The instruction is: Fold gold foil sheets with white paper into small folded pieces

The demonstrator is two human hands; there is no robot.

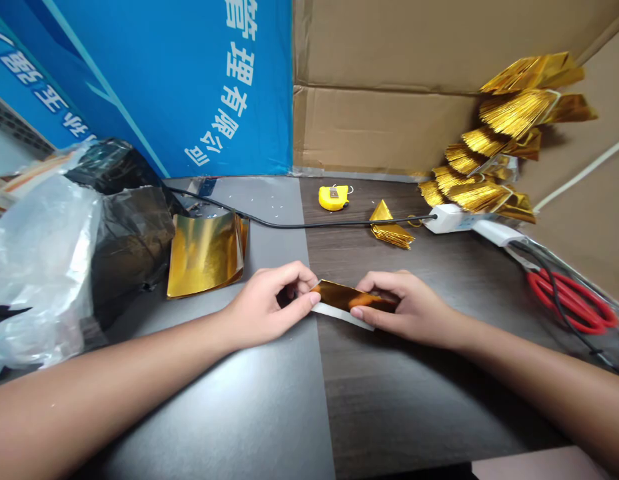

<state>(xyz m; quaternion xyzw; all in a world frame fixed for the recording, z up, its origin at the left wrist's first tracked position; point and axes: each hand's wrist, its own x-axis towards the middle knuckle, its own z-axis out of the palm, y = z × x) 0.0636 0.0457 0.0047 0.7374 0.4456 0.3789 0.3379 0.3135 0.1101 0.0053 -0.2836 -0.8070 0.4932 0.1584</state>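
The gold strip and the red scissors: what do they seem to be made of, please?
The gold strip looks like thin metallic foil paper, mirror-bright, with a white layer along its lower edge, perhaps backing. The scissors seem to have glossy red plastic handles; their blades are too unclear to judge.
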